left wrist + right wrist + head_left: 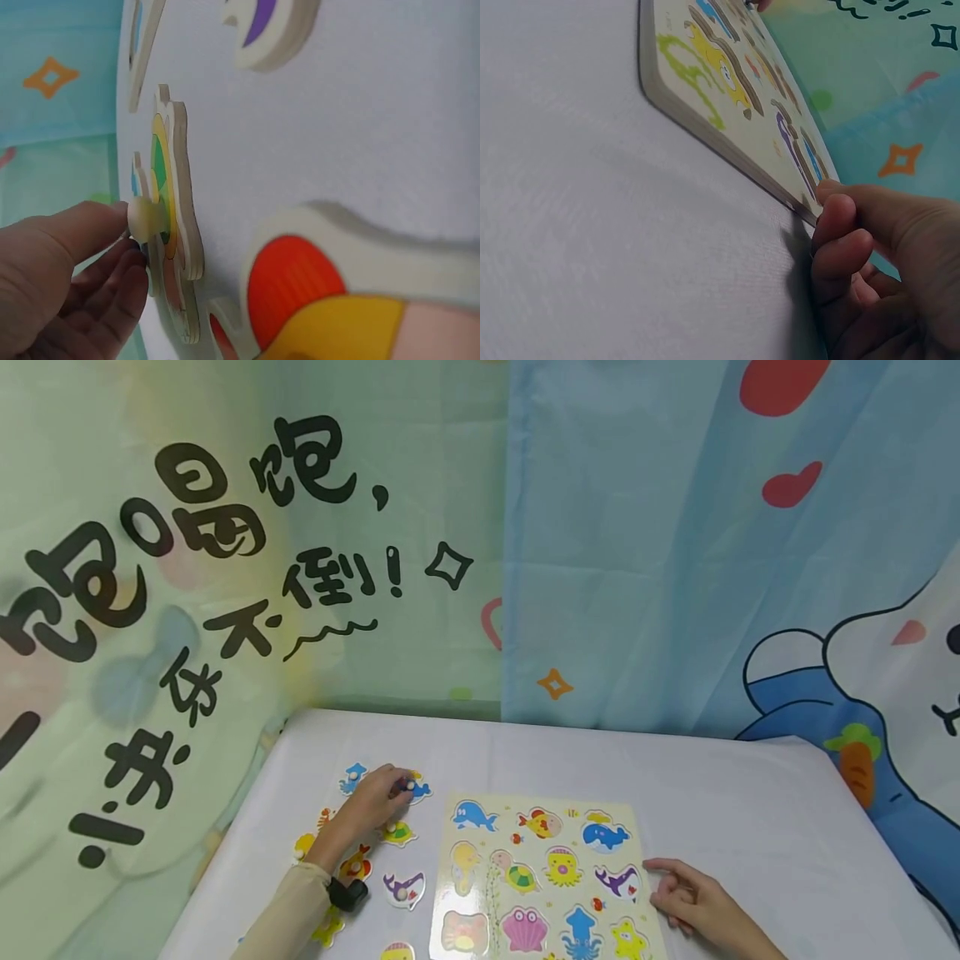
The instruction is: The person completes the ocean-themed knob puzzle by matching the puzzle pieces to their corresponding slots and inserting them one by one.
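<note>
At the far left of the table, my left hand (pixel 380 795) pinches a small blue whale puzzle piece (pixel 422 790) with a touch of yellow at its top. In the left wrist view the thumb (pixel 82 229) and bent fingers partly hide that piece. Just in front of it lies a knobbed turtle piece (pixel 399 834). My right hand (pixel 697 902) touches the right edge of the puzzle board (pixel 652 935) with one outstretched finger (pixel 663 865); its other fingers curl loosely. Sea-animal pictures in shaped recesses cover the board.
Around the left forearm lie several loose pieces: a blue squid (pixel 351 777), a purple whale-like piece (pixel 405 891), an orange-red fish (pixel 356 864) and a yellow star (pixel 328 928). White cloth (pixel 750 802) covers the table. Printed curtains (pixel 615 527) hang behind it.
</note>
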`<state>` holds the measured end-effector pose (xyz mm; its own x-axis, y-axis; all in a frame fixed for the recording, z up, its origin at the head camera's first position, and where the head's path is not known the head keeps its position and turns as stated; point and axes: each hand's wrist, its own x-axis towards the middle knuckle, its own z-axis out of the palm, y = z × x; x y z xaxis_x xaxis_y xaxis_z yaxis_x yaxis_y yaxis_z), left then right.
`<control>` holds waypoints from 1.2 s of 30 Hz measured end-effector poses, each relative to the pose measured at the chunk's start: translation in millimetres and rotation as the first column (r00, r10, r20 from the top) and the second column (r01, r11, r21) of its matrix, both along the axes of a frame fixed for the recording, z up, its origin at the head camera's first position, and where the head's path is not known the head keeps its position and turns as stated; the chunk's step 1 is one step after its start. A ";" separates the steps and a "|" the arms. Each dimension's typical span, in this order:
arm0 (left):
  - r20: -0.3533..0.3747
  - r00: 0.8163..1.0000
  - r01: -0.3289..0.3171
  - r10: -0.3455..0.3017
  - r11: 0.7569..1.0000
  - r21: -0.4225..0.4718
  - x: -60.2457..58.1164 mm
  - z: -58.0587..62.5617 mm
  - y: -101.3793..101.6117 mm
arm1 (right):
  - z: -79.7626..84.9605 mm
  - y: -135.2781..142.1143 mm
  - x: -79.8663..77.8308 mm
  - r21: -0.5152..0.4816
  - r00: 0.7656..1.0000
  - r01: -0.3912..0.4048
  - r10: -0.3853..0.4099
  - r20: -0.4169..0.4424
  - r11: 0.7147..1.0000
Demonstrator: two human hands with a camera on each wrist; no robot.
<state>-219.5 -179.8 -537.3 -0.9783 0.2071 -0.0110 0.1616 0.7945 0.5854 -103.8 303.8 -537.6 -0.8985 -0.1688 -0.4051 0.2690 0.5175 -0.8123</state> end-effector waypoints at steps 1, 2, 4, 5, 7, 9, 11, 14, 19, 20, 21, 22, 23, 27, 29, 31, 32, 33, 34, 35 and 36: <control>0.003 1.000 -0.002 0.002 1.000 -0.010 -1.1 -1.0 0.4 | -0.2 -0.8 0.6 0.010 1.000 0.001 -0.001 0.000 1.000; 0.002 1.000 -0.002 0.002 1.000 -0.018 -2.3 -2.0 0.8 | -0.3 -1.5 0.9 0.020 1.000 -0.002 0.002 -0.003 1.000; 0.000 1.000 0.002 -0.002 1.000 -0.023 -5.4 -3.9 1.4 | -0.3 -2.9 1.3 0.032 1.000 -0.008 0.008 -0.010 0.999; -0.004 1.000 0.002 -0.002 1.000 -0.031 -7.0 -5.0 1.6 | -0.3 -3.5 1.3 0.037 1.000 -0.010 0.010 -0.014 0.999; -0.008 1.000 -0.005 0.004 0.999 -0.037 -9.7 -6.5 1.9 | -0.4 -4.8 1.6 0.052 1.000 -0.015 0.017 -0.027 0.999; -0.014 1.000 -0.008 0.007 0.999 -0.044 -11.8 -7.3 1.8 | -0.9 -5.4 1.8 0.064 0.999 -0.023 0.026 -0.040 0.998; -0.007 1.000 -0.014 0.014 0.999 -0.052 -12.8 -6.8 1.9 | -0.8 -5.6 2.0 0.072 0.998 -0.030 0.034 -0.050 0.997; 0.003 1.000 -0.020 0.020 0.999 -0.044 -13.2 -3.7 2.9 | -0.3 -5.4 1.9 0.077 0.997 -0.041 0.046 -0.063 0.996; -0.006 1.000 -0.013 0.013 0.999 -0.033 -11.6 4.6 7.8 | 0.1 -5.3 1.8 0.078 0.997 -0.038 0.043 -0.058 0.996; -0.012 1.000 -0.008 0.007 0.999 -0.033 -10.9 6.0 9.2 | -0.2 -5.1 1.9 0.080 0.997 -0.038 0.043 -0.057 0.996; -0.016 1.000 -0.004 0.003 0.999 -0.032 -10.3 7.1 10.9 | -0.4 -5.1 2.0 0.080 0.998 -0.034 0.038 -0.053 0.996; -0.020 1.000 -0.001 0.000 1.000 -0.029 -9.4 8.5 12.4 | -0.9 -5.2 2.0 0.080 0.998 -0.033 0.038 -0.051 0.996; -0.026 1.000 0.002 -0.003 1.000 -0.026 -8.5 9.7 14.0 | -1.3 -5.2 1.9 0.077 0.998 -0.035 0.039 -0.049 0.996; -0.031 1.000 -0.003 0.004 1.000 0.003 -6.3 12.6 23.0 | -1.7 -4.7 2.9 0.082 0.999 -0.031 0.034 -0.033 0.996; -0.035 0.999 0.004 -0.004 1.000 0.018 -6.3 13.6 28.5 | -1.0 -4.0 3.5 0.087 0.999 -0.025 0.028 -0.025 0.996; -0.048 0.999 0.025 -0.024 0.999 0.029 -6.8 14.3 34.3 | -0.4 -3.5 3.8 0.091 1.000 -0.018 0.020 -0.021 0.996; -0.061 0.997 0.041 -0.040 0.999 0.030 -7.1 14.8 37.0 | -0.2 -3.4 3.9 0.095 1.000 -0.015 0.017 -0.020 0.995; -0.074 0.995 0.062 -0.059 0.997 0.035 -7.2 15.6 39.7 | -0.2 -3.7 3.7 0.095 1.000 -0.012 0.014 -0.020 0.995; -0.090 0.993 0.080 -0.077 0.996 0.033 -7.5 15.8 42.3 | -0.3 -4.1 3.5 0.092 1.000 -0.013 0.015 -0.022 0.996; -0.106 0.990 0.099 -0.095 0.995 0.032 -7.3 15.8 44.7 | -0.4 -4.9 3.4 0.093 1.000 -0.012 0.014 -0.021 0.996; -0.120 0.987 0.116 -0.112 0.993 0.027 -7.2 15.7 47.1 | -0.7 -5.7 3.3 0.091 1.000 -0.010 0.012 -0.020 0.996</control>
<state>-226.7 -132.7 -521.7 -0.9424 0.3153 0.1118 0.3192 0.7472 0.5830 -100.5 298.1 -538.4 -0.9051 -0.1419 -0.4009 0.2468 0.5923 -0.7670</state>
